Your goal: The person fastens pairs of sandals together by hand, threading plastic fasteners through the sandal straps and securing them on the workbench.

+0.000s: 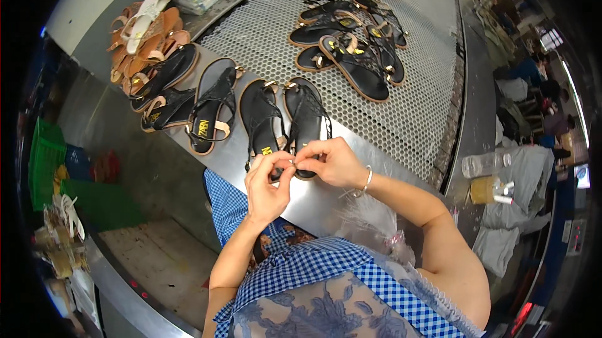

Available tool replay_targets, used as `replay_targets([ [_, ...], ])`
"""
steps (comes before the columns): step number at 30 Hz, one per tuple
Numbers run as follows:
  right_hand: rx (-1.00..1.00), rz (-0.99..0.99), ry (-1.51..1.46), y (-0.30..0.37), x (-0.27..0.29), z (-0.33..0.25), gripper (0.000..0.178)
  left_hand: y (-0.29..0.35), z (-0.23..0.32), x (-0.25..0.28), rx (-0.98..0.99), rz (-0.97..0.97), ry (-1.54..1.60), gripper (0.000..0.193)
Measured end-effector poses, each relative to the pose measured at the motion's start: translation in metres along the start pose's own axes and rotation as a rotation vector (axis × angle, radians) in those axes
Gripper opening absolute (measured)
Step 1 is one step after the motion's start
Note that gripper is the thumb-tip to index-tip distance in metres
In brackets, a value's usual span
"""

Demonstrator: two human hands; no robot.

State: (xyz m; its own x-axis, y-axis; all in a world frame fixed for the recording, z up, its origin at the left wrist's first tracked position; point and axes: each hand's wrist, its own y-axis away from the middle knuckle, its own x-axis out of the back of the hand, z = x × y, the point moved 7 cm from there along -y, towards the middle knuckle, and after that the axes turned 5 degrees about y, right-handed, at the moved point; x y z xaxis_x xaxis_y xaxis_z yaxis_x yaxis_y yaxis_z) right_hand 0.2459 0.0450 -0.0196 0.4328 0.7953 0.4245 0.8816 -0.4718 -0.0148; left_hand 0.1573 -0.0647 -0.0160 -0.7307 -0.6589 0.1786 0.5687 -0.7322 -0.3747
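Observation:
My left hand (pixel 266 184) and my right hand (pixel 331 161) meet over the heel ends of two black sandals (pixel 283 117) lying side by side on the metal table edge (pixel 326 206). Fingertips of both hands pinch a small thing between them, too small to make out. The right wrist wears a thin bracelet. The left sandal of the pair has a yellow mark at its heel, partly hidden by my left thumb.
More black sandals (pixel 210 109) lie to the left, beside a heap of tan and white sandals (pixel 147 31). Several black sandals (pixel 351 49) rest on the perforated belt (pixel 414 100). A green crate (pixel 47 156) stands low left; bottles (pixel 486 178) at right.

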Motion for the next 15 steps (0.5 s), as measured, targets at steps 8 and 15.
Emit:
replay_targets([
  [8, -0.055, -0.090, -0.194, -0.004, 0.007, 0.006, 0.012, 0.001, -0.029, -0.015, 0.266, -0.029, 0.367, 0.023],
  [15, -0.149, 0.606, 0.533, 0.122, 0.173, 0.006, 0.013, -0.029, 0.012, 0.013, -0.152, -0.069, -0.511, 0.014],
])
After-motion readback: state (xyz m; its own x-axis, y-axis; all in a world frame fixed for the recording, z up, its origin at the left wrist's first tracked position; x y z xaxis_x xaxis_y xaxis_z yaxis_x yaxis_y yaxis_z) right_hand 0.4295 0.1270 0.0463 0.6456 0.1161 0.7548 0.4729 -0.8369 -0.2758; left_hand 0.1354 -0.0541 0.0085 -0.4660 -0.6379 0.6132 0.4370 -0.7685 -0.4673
